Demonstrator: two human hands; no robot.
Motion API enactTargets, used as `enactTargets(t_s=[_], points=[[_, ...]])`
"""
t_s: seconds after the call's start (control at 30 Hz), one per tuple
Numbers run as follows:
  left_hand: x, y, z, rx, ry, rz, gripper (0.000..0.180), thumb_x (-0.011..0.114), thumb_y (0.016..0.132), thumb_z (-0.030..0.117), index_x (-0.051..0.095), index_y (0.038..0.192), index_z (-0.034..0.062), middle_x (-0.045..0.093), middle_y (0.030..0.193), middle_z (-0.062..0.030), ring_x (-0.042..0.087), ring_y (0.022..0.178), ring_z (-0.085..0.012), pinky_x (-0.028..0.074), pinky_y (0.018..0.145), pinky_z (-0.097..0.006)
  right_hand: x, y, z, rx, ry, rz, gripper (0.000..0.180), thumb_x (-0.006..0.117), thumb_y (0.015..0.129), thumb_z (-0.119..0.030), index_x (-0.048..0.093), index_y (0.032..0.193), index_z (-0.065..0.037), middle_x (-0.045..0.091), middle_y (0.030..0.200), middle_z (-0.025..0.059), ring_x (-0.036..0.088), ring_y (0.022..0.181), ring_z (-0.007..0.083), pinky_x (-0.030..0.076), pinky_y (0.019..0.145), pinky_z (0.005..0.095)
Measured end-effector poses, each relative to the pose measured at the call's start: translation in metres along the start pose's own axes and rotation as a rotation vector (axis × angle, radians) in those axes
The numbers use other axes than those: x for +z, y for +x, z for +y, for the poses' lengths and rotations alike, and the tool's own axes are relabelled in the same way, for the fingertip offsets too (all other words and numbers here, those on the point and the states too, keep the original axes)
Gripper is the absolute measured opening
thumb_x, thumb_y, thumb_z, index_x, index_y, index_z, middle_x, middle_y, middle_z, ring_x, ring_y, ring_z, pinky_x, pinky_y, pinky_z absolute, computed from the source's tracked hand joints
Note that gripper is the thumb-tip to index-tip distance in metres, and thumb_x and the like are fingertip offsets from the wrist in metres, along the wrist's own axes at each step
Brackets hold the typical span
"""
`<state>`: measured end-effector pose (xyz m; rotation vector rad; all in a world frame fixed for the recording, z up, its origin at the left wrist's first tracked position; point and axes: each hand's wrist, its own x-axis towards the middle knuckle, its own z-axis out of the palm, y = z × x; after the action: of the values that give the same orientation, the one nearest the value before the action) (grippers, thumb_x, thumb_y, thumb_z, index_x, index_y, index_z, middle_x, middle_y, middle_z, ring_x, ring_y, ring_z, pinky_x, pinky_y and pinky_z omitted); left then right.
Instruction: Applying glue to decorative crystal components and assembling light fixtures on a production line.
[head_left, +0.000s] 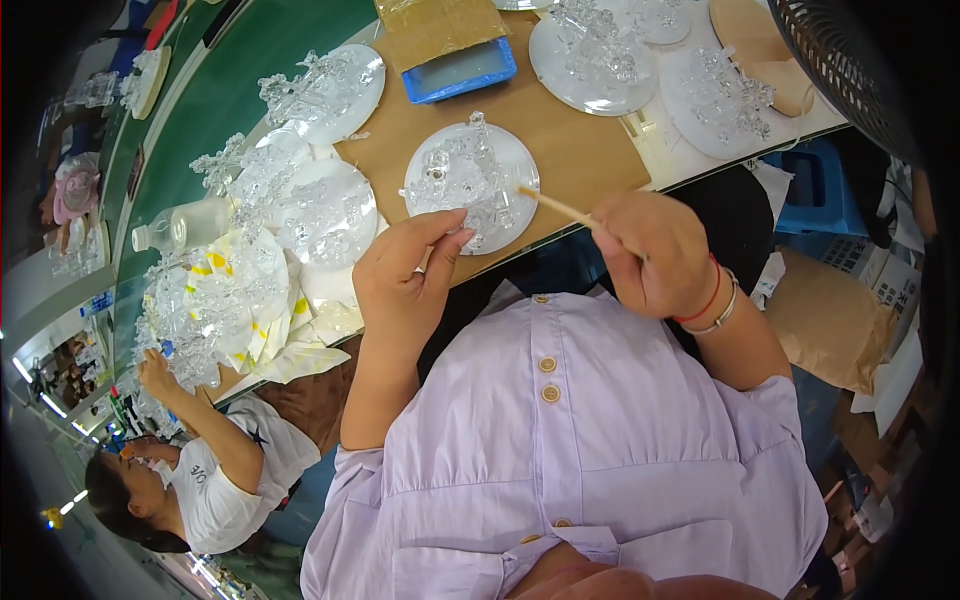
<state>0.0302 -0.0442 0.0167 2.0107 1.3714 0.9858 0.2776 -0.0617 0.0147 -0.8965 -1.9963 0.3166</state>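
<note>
In front of me lies a round white plate (pixel 515 165) bearing a heap of small clear plastic pieces (pixel 470 180). At its near edge my left hand (pixel 405 275) is closed in a pinch, thumb and forefinger almost together; whatever is between the tips is too small to make out. From the right, my right hand (pixel 655 255) grips a thin, light wooden stick (pixel 560 207) in a fist. The stick points left, its darker tip over the plate's right rim.
Behind the plate stands a blue tray (pixel 460 85) with a cardboard piece (pixel 440 30) over its back. More plates of clear pieces (pixel 325 95) lie left and right, with a clear bottle (pixel 180 226) at left. A co-worker (pixel 215 470) reaches into a pile at far left. A dark fan grille (pixel 850 70) stands at right.
</note>
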Motion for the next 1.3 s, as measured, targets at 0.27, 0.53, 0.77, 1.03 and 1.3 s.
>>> enactTargets(t_s=[0.27,0.53,0.77,1.03,1.3], points=[[0.003,0.0,0.006,-0.017,-0.017,-0.03,0.015,0.073,0.076,0.001,0.069,0.091,0.0026,0.07,0.087,-0.0099,0.068,0.077,-0.0213,0.053,0.068,-0.028,0.006,-0.005,-0.007,0.027,0.061,0.022,0.013,0.061,0.082,0.004,0.052,0.09,0.001,0.063,0.079,0.0134,0.063,0.066,0.029,0.052,0.059,0.034],[0.0,0.003,0.007,-0.008,-0.033,-0.058,0.016,0.074,0.076,0.0,0.069,0.091,0.0024,0.07,0.088,-0.01,0.068,0.078,-0.0212,0.053,0.068,-0.028,0.009,-0.008,-0.003,-0.003,0.028,0.038,0.012,0.058,0.084,0.005,0.052,0.093,0.0,0.063,0.08,0.0144,0.063,0.066,0.0289,0.052,0.059,0.0331],[0.008,0.004,0.007,0.061,-0.022,-0.019,0.015,0.075,0.074,0.001,0.069,0.088,0.0033,0.07,0.087,-0.0091,0.068,0.077,-0.0221,0.053,0.068,-0.029,-0.001,-0.015,-0.002,0.043,0.024,0.042,0.014,0.057,0.083,0.006,0.05,0.093,0.0,0.062,0.079,0.0158,0.061,0.063,0.0283,0.05,0.056,0.0332],[0.01,0.009,0.011,0.087,-0.007,-0.009,0.015,0.075,0.073,0.001,0.069,0.086,0.0034,0.07,0.084,-0.0084,0.068,0.077,-0.0225,0.053,0.067,-0.029,-0.002,-0.013,-0.02,-0.067,0.05,-0.018,0.017,0.06,0.078,0.006,0.05,0.09,0.0,0.061,0.08,0.0156,0.059,0.06,0.028,0.048,0.054,0.0334],[0.012,0.008,0.01,0.076,-0.029,-0.016,0.015,0.076,0.073,0.001,0.069,0.086,0.0029,0.069,0.083,-0.0083,0.067,0.077,-0.0227,0.053,0.066,-0.03,0.012,-0.014,-0.025,-0.104,0.112,-0.032,0.021,0.063,0.071,0.005,0.053,0.088,0.0,0.061,0.083,0.0159,0.057,0.059,0.0268,0.047,0.052,0.0322]])
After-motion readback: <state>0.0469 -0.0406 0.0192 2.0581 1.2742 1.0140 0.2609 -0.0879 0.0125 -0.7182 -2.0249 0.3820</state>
